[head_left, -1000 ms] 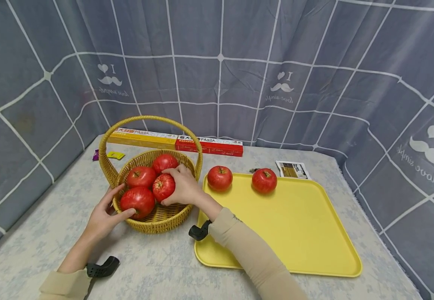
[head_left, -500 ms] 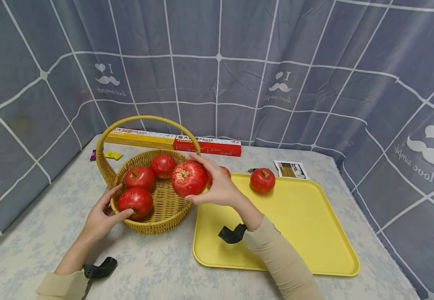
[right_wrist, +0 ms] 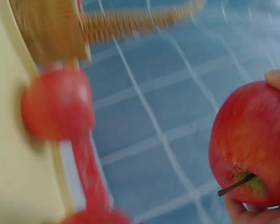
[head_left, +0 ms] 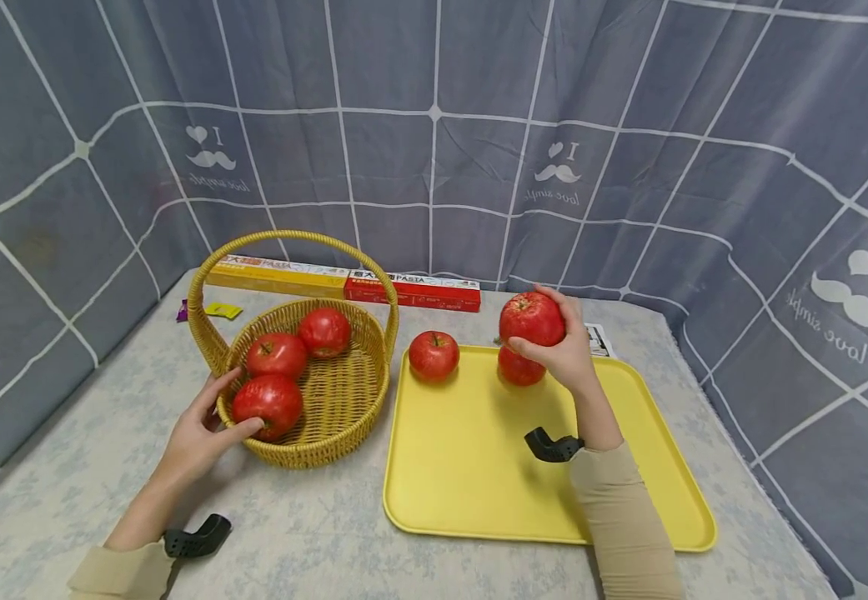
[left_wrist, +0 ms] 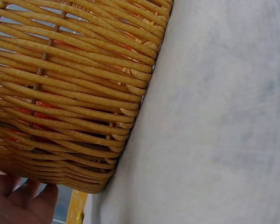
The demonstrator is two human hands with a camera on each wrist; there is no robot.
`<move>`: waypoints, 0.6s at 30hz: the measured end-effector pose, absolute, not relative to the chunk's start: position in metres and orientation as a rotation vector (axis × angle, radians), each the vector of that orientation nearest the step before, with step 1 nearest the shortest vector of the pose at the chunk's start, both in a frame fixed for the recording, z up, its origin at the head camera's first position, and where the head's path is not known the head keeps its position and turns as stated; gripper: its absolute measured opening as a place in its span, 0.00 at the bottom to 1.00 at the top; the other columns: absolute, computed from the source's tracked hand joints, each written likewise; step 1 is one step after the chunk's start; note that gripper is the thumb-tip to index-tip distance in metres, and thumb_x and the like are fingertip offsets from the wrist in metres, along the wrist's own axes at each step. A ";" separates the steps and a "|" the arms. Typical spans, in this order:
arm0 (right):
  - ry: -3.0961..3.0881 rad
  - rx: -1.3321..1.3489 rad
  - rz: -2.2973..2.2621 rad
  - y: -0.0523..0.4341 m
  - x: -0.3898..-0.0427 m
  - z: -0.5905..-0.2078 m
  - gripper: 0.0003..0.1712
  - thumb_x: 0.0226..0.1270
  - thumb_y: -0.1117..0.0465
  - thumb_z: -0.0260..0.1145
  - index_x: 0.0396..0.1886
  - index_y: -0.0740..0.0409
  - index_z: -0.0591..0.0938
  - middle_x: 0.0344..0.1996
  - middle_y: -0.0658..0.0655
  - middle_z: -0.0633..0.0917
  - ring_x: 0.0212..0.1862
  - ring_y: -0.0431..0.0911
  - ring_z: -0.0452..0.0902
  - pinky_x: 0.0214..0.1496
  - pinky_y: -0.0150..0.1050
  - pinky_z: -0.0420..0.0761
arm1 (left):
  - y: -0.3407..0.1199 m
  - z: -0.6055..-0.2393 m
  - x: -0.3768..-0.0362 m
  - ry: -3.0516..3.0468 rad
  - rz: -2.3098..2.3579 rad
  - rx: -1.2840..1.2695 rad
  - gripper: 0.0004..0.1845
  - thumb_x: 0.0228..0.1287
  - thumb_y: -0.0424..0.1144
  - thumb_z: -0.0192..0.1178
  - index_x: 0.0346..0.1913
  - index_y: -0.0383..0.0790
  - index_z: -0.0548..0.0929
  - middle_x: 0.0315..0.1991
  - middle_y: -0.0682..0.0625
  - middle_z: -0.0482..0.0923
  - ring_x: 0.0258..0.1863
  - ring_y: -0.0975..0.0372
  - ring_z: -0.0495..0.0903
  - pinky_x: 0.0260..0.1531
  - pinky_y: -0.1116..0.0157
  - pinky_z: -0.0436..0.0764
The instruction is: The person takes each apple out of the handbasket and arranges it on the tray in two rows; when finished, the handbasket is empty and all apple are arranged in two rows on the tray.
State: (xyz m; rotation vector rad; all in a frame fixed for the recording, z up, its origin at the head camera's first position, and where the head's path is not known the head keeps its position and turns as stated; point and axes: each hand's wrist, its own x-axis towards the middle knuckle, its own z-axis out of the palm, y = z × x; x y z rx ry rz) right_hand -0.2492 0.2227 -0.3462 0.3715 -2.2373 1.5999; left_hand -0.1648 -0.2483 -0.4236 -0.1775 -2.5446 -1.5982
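Right hand [head_left: 564, 346]: thumb on the near side, fingers round the back, pinching a red apple [head_left: 531, 318] across its waist; lifted near the tray's far edge, partly hiding a second apple [head_left: 521, 371]
Handling: probably firm, weighty, waxy enough to slip, bruises if dropped; widest part looks the best hold
Pose: palm turned left, arm [head_left: 621, 500] crossing the near edge of the tray [head_left: 464, 467]
Left hand [head_left: 197, 437]: grips the rim of the basket [head_left: 339, 396], beyond the tray's left edge
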 end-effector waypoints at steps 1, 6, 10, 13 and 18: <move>-2.223 0.310 1.638 0.231 -0.253 -0.350 0.44 0.49 0.67 0.74 0.67 0.53 0.65 0.59 0.58 0.65 0.61 0.53 0.63 0.56 0.55 0.72 | -0.248 -0.423 -0.165 -2.545 -1.597 -0.179 0.42 0.60 0.37 0.64 0.74 0.42 0.53 0.73 0.36 0.31 0.69 0.37 0.44 0.45 0.87 0.59; -2.065 -0.036 1.815 0.266 -0.268 -0.374 0.41 0.54 0.70 0.70 0.65 0.54 0.61 0.59 0.54 0.66 0.61 0.48 0.61 0.60 0.46 0.70 | -0.249 -0.424 -0.164 -2.559 -1.595 -0.176 0.42 0.60 0.37 0.64 0.74 0.42 0.53 0.73 0.37 0.30 0.69 0.38 0.43 0.44 0.87 0.59; -2.007 -0.268 1.799 0.283 -0.277 -0.389 0.40 0.54 0.64 0.72 0.65 0.54 0.63 0.61 0.54 0.67 0.62 0.48 0.60 0.60 0.45 0.70 | -0.249 -0.422 -0.163 -2.559 -1.585 -0.158 0.42 0.60 0.38 0.64 0.74 0.42 0.53 0.73 0.37 0.30 0.68 0.37 0.45 0.43 0.87 0.60; -2.000 -0.357 1.760 0.294 -0.282 -0.396 0.42 0.53 0.60 0.73 0.66 0.52 0.64 0.63 0.56 0.66 0.63 0.51 0.60 0.61 0.48 0.69 | -0.249 -0.422 -0.164 -2.556 -1.577 -0.160 0.42 0.60 0.38 0.64 0.74 0.42 0.53 0.73 0.37 0.31 0.68 0.36 0.46 0.43 0.87 0.60; -2.067 -0.410 1.675 0.309 -0.284 -0.403 0.42 0.52 0.59 0.74 0.67 0.49 0.66 0.64 0.57 0.66 0.64 0.54 0.60 0.62 0.51 0.67 | -0.250 -0.424 -0.166 -2.552 -1.591 -0.177 0.42 0.61 0.36 0.63 0.74 0.41 0.52 0.73 0.36 0.30 0.68 0.36 0.45 0.43 0.87 0.60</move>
